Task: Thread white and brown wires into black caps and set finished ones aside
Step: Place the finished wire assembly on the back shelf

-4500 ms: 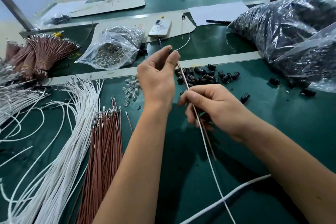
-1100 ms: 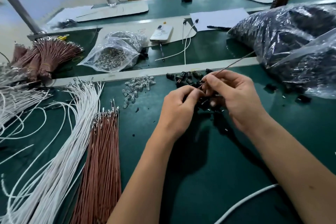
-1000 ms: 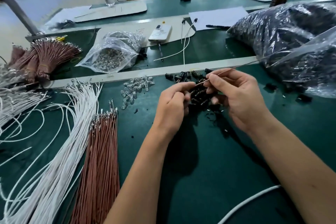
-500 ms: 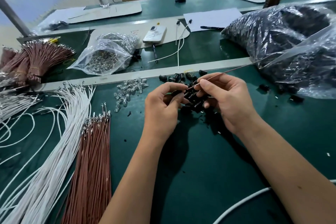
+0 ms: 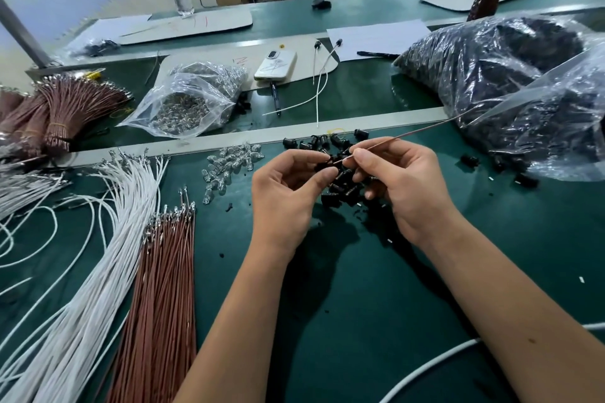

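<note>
Left hand [image 5: 288, 193] raised just over the green tabletop [image 5: 376, 298], thumb and forefinger pinched on a small black plastic cap [image 5: 324, 166]. Right hand [image 5: 402, 183] close beside it, fingertips pinching a thin brown wire [image 5: 409, 133] near its end. Wire tip met the cap right between the two hands; rest of the wire ran up and to the right, away from the right hand, toward the clear plastic bags of black parts [image 5: 510, 82]. Whether the tip sat inside the cap: could not tell.

Directly under and behind both hands, a loose pile of black caps [image 5: 340, 186] on the tabletop, a few strays off to the right. Just left of the pile, a small heap of clear LED bulbs [image 5: 229, 163]. Farther left, a fanned bundle of long white wires [image 5: 108, 239] and, beside it, a straight bundle of brown wires [image 5: 163, 288], both well apart from the hands. Beyond the metal strip, two white wires already capped in black [image 5: 322, 78], lying near a white phone [image 5: 276, 65] and a clear bag of silvery parts [image 5: 186, 101].
</note>
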Motion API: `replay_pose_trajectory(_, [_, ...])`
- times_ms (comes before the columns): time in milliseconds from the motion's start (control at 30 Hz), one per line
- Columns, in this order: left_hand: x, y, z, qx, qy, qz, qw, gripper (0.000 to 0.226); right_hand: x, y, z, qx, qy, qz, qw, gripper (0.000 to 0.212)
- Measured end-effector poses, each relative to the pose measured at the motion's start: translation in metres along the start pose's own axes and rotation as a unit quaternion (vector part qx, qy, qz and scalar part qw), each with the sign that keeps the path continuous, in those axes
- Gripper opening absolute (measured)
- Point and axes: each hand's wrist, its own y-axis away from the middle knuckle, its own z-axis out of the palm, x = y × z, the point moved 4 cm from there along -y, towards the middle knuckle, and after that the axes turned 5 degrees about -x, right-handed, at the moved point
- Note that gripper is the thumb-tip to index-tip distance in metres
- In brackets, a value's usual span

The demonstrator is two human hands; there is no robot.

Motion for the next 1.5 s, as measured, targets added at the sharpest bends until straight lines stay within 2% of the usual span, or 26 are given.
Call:
replay_pose_trajectory(333, [-0.001, -0.001, 0.002, 0.007, 0.037, -0.010, 0.999, 0.015, -0.001, -0.001, 0.002, -0.006, -0.034, -0.004, 0.999, 0.006])
replay_pose_trajectory(500, [0.000, -0.003, 0.002, 0.010, 0.029, -0.004, 1.000, 0.013, 0.000, -0.002, -0.001, 0.007, 0.044, -0.044, 0.998, 0.003])
replay_pose_trajectory(633, [-0.001, -0.002, 0.001, 0.010, 0.009, -0.006, 1.000, 0.014, 0.001, -0.002, -0.002, 0.009, 0.035, -0.056, 0.998, 0.003])
replay_pose_trajectory(767, [-0.002, -0.002, 0.000, 0.014, -0.002, -0.006, 1.000, 0.014, 0.002, -0.002, -0.004, 0.016, 0.090, -0.061, 0.994, 0.006])
replay_pose_trajectory(900, [-0.002, -0.002, 0.003, 0.000, -0.002, -0.015, 1.000, 0.016, 0.001, -0.002, -0.003, 0.007, 0.040, -0.070, 0.997, 0.003])
replay_pose_trajectory(1200, [-0.002, 0.003, 0.011, 0.004, -0.001, -0.052, 0.999, 0.016, 0.003, 0.000, 0.006, -0.007, 0.039, -0.014, 0.999, 0.013])
replay_pose_trajectory(1333, [0.000, 0.005, 0.014, -0.005, -0.016, -0.066, 0.998, 0.018, -0.001, 0.000, 0.004, -0.010, 0.072, -0.017, 0.997, 0.032])
replay_pose_trajectory(1500, [0.006, 0.006, 0.013, 0.004, -0.076, -0.053, 0.996, 0.042, -0.010, 0.006, 0.013, -0.052, 0.228, -0.091, 0.968, 0.023])
